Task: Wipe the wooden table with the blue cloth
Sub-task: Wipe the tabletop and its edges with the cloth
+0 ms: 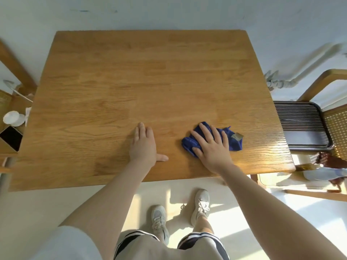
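Note:
The wooden table [131, 76] fills the middle of the view, with its near edge close to my body. A crumpled blue cloth [234, 141] with a small grey label lies on the table's near right part. My right hand [212, 145] presses flat on top of the cloth, fingers spread and covering most of it. Left of the cloth, my left hand [144, 145] rests palm down on the bare wood, fingers together and thumb out to the right. It holds nothing.
A black ribbed tray [304, 126] sits on a wooden chair with a cane seat [336, 124] at the table's right edge. At the left stand a white cup [12, 118] and a dark box [11, 136] on a low surface. My feet are below the near edge.

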### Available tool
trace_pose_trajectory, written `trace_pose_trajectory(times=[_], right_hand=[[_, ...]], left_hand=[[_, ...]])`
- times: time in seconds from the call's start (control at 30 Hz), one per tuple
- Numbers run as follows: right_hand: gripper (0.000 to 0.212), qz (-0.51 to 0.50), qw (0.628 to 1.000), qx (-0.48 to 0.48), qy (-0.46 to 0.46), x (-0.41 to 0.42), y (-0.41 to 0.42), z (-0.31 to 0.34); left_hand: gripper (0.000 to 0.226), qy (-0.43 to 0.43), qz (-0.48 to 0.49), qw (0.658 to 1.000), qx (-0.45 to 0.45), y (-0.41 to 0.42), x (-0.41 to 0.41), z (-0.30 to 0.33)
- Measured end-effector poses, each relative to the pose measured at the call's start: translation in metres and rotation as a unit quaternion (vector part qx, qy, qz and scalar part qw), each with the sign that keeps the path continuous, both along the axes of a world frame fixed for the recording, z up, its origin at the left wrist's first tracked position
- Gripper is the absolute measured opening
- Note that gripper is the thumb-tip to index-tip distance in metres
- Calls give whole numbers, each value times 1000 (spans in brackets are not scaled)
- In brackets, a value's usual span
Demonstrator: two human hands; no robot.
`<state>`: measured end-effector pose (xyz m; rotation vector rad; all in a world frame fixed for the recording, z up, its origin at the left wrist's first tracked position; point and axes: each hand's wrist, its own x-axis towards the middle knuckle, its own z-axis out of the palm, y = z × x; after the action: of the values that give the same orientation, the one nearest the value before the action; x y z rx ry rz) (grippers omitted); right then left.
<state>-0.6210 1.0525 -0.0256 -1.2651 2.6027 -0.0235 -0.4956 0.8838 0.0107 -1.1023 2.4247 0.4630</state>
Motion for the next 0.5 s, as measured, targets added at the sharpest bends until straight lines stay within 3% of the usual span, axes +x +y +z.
trace_pose_trajectory(times=[0.2, 0.37, 0.5], right_hand=[[52, -38, 999, 10, -17, -86, -50, 6], [56, 24, 999, -34, 4, -61, -14, 3], [53, 153, 987, -39, 1, -52, 23, 0]], left_hand=[[116, -21, 5, 1000, -9, -1, 2, 3], [79, 25, 94, 995, 5, 6, -21, 14], [99, 9, 31, 999, 25, 28, -60, 11]])
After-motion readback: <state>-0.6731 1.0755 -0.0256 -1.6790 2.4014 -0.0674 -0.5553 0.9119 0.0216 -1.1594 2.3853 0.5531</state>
